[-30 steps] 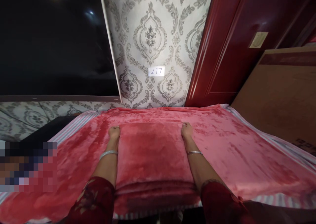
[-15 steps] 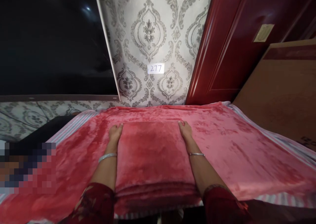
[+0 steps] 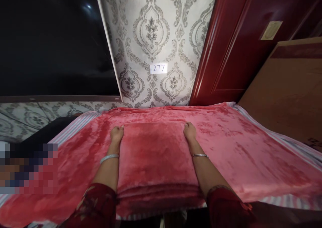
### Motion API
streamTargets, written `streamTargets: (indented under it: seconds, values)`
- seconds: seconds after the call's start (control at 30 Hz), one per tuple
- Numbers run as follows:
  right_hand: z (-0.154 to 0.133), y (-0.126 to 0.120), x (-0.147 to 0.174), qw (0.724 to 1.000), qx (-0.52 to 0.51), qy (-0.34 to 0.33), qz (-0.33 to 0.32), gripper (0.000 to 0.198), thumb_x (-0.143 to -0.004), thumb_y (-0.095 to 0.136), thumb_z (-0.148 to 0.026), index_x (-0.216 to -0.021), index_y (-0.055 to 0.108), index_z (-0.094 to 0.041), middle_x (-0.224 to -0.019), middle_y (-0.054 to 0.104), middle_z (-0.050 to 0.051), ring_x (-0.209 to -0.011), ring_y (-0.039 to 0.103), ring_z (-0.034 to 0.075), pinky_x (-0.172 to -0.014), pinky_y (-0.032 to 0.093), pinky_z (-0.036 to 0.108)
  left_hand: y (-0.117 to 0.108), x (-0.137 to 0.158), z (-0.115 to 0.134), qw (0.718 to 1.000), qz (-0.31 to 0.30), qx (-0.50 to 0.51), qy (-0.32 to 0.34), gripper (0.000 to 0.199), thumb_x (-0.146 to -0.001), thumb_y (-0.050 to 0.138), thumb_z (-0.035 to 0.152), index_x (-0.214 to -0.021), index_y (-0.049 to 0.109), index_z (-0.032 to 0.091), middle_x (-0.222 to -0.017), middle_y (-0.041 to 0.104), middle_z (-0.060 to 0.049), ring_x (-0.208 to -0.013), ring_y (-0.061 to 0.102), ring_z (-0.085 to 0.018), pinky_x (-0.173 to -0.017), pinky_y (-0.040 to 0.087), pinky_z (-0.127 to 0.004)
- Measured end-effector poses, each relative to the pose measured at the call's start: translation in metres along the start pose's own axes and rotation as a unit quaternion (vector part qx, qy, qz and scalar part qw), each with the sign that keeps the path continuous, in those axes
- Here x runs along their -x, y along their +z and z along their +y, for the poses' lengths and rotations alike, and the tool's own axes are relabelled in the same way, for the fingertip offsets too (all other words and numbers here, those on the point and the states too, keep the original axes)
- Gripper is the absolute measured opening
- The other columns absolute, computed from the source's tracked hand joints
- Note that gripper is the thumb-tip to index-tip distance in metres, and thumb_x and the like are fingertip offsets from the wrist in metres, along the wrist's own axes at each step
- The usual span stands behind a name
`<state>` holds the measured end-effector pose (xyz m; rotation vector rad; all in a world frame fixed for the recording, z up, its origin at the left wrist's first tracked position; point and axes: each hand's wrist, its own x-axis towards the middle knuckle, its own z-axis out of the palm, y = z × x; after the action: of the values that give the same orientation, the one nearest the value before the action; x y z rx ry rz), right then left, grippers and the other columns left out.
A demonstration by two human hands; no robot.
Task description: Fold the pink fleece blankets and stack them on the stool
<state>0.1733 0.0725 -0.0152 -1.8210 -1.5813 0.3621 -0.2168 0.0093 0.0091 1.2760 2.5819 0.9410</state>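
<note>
A folded red plush blanket (image 3: 153,151) lies in front of me, its stacked layers showing along the near edge. My left hand (image 3: 117,133) is closed at its far left corner, the fingers curled against the cloth. At the far right corner my right hand (image 3: 190,131) is closed in the same way. Beneath the folded blanket spreads a pink plush cover (image 3: 241,147) with a striped border. How much cloth is pinched in each hand is partly hidden.
A large black screen (image 3: 50,43) stands at the back left. Behind the cover is a patterned wall (image 3: 152,30) bearing a paper label (image 3: 158,68). A dark red door (image 3: 231,47) and a cardboard box (image 3: 289,94) are at the right.
My right hand has shifted very slightly outward at its corner, its fingers curled more tightly. The left hand and the folded blanket look almost the same.
</note>
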Motion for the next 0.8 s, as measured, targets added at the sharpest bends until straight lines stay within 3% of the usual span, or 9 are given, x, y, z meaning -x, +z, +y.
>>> streamTargets:
  seconds: [0.1, 0.2, 0.27, 0.33, 0.43, 0.5, 0.6, 0.8]
  values:
    - [-0.018, -0.011, 0.006, 1.000, 0.013, 0.012, 0.021, 0.046, -0.096, 0.033, -0.021, -0.130, 0.061, -0.008, -0.124, 0.067, 0.020, -0.118, 0.061, 0.026, -0.100, 0.045, 0.037, -0.008, 0.001, 0.006, 1.000, 0.003, -0.011, 0.007, 0.031, -0.087, 0.050, 0.035, -0.082, 0.070, 0.013, -0.075, 0.071, -0.015, -0.080, 0.069, -0.030, -0.069, 0.051, -0.037]
    - [-0.045, -0.018, 0.022, 0.997, 0.033, -0.072, 0.020, 0.048, -0.096, 0.040, -0.025, -0.140, 0.055, -0.011, -0.142, 0.056, 0.018, -0.134, 0.048, 0.027, -0.111, 0.036, 0.041, -0.020, 0.011, 0.022, 0.999, 0.025, -0.013, 0.043, 0.044, -0.088, 0.049, 0.036, -0.115, 0.067, 0.006, -0.114, 0.071, -0.023, -0.109, 0.066, -0.033, -0.088, 0.051, -0.041]
    - [-0.064, -0.017, 0.041, 0.982, 0.072, -0.174, -0.010, 0.052, -0.098, 0.042, -0.030, -0.146, 0.048, -0.012, -0.152, 0.046, 0.018, -0.142, 0.038, 0.029, -0.116, 0.028, 0.047, -0.023, 0.028, 0.038, 0.990, 0.031, -0.023, 0.139, 0.054, -0.090, 0.049, 0.039, -0.133, 0.057, 0.007, -0.140, 0.058, -0.022, -0.130, 0.054, -0.031, -0.105, 0.043, -0.041]
    - [-0.077, -0.010, 0.063, 0.957, 0.112, -0.258, -0.065, 0.056, -0.099, 0.043, -0.037, -0.151, 0.042, -0.016, -0.159, 0.036, 0.016, -0.148, 0.028, 0.030, -0.119, 0.020, 0.053, -0.017, 0.053, 0.052, 0.957, 0.004, -0.057, 0.284, 0.060, -0.093, 0.046, 0.043, -0.143, 0.049, 0.010, -0.150, 0.049, -0.019, -0.140, 0.044, -0.029, -0.115, 0.033, -0.041]
    - [-0.084, 0.003, 0.089, 0.931, 0.147, -0.301, -0.146, 0.057, -0.100, 0.041, -0.044, -0.153, 0.038, -0.022, -0.162, 0.030, 0.010, -0.150, 0.023, 0.029, -0.119, 0.014, 0.057, 0.002, 0.093, 0.064, 0.901, -0.093, -0.148, 0.397, 0.064, -0.095, 0.045, 0.047, -0.150, 0.043, 0.015, -0.155, 0.043, -0.016, -0.147, 0.035, -0.030, -0.120, 0.024, -0.049]
    - [-0.082, 0.009, 0.097, 0.925, 0.163, -0.298, -0.171, 0.057, -0.100, 0.040, -0.045, -0.153, 0.038, -0.022, -0.163, 0.029, 0.009, -0.151, 0.023, 0.028, -0.120, 0.013, 0.057, 0.015, 0.111, 0.064, 0.887, -0.128, -0.193, 0.400, 0.064, -0.097, 0.041, 0.047, -0.152, 0.040, 0.015, -0.158, 0.039, -0.015, -0.149, 0.030, -0.030, -0.121, 0.021, -0.053]
    - [-0.077, 0.010, 0.096, 0.921, 0.176, -0.299, -0.177, 0.058, -0.101, 0.039, -0.047, -0.154, 0.037, -0.023, -0.164, 0.026, 0.008, -0.152, 0.020, 0.027, -0.121, 0.012, 0.054, 0.022, 0.119, 0.059, 0.882, -0.132, -0.220, 0.394, 0.064, -0.099, 0.037, 0.048, -0.154, 0.037, 0.015, -0.160, 0.034, -0.015, -0.150, 0.027, -0.028, -0.122, 0.019, -0.053]
    - [-0.056, -0.009, 0.081, 0.933, 0.217, -0.239, -0.158, 0.060, -0.101, 0.038, -0.048, -0.154, 0.037, -0.020, -0.163, 0.027, 0.011, -0.152, 0.019, 0.027, -0.121, 0.011, 0.052, 0.008, 0.113, 0.056, 0.889, -0.127, -0.206, 0.388, 0.063, -0.099, 0.036, 0.051, -0.154, 0.038, 0.019, -0.160, 0.035, -0.012, -0.150, 0.028, -0.029, -0.121, 0.018, -0.055]
